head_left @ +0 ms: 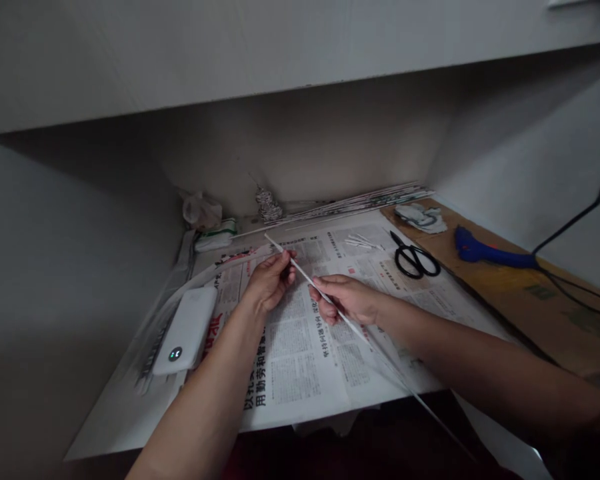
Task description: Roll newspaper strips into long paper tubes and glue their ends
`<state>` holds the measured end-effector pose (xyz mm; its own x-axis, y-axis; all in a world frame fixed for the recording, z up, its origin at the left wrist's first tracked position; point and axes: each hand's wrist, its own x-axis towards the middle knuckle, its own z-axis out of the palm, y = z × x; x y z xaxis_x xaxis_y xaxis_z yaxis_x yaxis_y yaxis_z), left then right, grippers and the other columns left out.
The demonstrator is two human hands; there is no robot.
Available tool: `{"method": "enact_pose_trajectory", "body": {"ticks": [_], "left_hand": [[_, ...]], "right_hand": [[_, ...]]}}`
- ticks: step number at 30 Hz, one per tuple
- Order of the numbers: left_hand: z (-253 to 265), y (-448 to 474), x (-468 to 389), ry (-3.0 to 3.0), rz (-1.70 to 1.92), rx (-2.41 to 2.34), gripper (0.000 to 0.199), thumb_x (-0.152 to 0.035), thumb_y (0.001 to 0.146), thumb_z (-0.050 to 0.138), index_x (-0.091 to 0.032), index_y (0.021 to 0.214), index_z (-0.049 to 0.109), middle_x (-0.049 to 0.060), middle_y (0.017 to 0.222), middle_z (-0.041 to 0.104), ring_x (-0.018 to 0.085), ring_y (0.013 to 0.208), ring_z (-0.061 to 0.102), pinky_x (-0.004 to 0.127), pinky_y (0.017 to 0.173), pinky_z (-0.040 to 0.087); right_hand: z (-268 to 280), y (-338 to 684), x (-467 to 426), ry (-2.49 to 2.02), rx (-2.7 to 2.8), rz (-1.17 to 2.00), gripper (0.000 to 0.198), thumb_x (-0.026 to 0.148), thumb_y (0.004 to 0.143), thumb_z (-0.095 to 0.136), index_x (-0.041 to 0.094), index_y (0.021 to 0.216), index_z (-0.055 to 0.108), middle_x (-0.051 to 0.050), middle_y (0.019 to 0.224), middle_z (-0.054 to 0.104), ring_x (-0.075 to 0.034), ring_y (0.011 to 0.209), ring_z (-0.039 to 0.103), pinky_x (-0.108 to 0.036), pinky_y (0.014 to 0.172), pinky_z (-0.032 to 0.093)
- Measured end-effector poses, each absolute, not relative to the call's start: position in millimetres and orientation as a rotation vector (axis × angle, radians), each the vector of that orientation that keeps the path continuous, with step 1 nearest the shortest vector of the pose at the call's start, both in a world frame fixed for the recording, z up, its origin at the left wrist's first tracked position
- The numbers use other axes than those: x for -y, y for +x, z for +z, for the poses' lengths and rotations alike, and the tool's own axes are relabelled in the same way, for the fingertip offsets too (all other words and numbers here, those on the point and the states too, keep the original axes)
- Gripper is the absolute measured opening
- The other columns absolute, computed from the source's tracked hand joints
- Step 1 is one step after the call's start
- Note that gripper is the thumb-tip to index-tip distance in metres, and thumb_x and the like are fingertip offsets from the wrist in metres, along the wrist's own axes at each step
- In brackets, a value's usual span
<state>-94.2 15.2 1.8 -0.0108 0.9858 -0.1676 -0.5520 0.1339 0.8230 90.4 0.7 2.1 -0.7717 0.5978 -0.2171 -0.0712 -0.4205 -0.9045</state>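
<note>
A thin white rolled paper stick (303, 272) runs diagonally between my hands. Its upper tip points to the back left, and a looser strip trails from its lower end past the table's front edge. My left hand (270, 281) is closed near the upper end, thumb and fingers pinching the stick. Lower down, my right hand (347, 298) grips the same stick between thumb and fingers. Both hands are over a spread newspaper (295, 360). Black-handled scissors (416, 263) lie to the right of my right hand, and several short white paper pieces (363, 241) lie behind it.
At left is a white power bank (187, 333) with a lit display. A blue glue gun (495, 252) with a black cable rests on cardboard (505, 290) at right. Long thin rods (350, 205) line the back wall. An overhanging panel (280, 53) and side walls enclose the table.
</note>
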Motion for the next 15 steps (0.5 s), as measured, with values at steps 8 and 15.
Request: {"method": "enact_pose_trajectory", "body": {"ticks": [8,15], "left_hand": [[4.9,-96.2,-16.9,0.575,1.409,-0.866,0.017,-0.023,0.072,0.071,-0.010,0.080,0.064,0.003,0.070,0.063,0.004,0.051,0.054,0.011,0.044,0.048],[7.1,-95.7,-15.5,0.522,1.397,-0.812,0.018,-0.027,0.074,0.069,-0.012,0.081,0.063,0.001,0.072,0.062,0.004,0.050,0.053,0.012,0.043,0.047]], "right_hand": [[3.2,90.1,0.6,-0.746,1.380,2.243,0.032,0.047,0.089,0.044,0.018,0.077,0.048,0.005,0.045,0.043,-0.009,0.040,0.044,-0.021,0.043,0.035],[3.1,90.9,-0.3,-0.703,1.316,2.313,0.032,0.045,0.091,0.041,0.018,0.076,0.048,0.005,0.045,0.043,-0.010,0.040,0.046,-0.021,0.043,0.034]]}}
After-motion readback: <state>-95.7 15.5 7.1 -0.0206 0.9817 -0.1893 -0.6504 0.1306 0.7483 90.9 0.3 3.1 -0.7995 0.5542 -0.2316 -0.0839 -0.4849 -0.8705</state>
